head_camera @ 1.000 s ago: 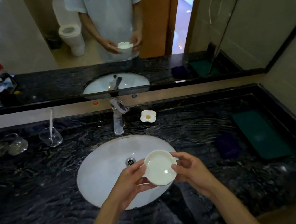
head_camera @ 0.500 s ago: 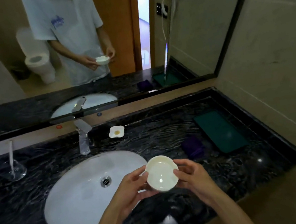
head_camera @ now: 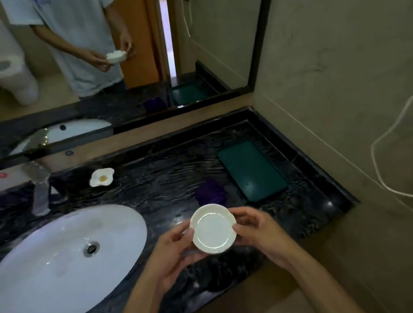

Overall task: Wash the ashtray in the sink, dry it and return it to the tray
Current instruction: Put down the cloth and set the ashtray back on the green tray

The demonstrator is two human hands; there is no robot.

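Observation:
The round white ashtray (head_camera: 213, 229) is held above the dark marble counter, just right of the white oval sink (head_camera: 55, 267). My left hand (head_camera: 173, 252) grips its left rim and my right hand (head_camera: 258, 231) grips its right rim. Its hollow faces the camera. A dark purple cloth (head_camera: 209, 192) lies on the counter just beyond the ashtray. The dark green tray (head_camera: 251, 169) lies flat near the right wall, beyond the cloth.
A chrome tap (head_camera: 38, 186) stands behind the sink. A small flower-shaped white dish (head_camera: 101, 176) sits on the counter near it. A mirror runs along the back wall. A white cord (head_camera: 391, 182) hangs on the right wall.
Both hands have carried the ashtray from over the sink to the right, above the counter near the purple cloth. The view has swung right with them.

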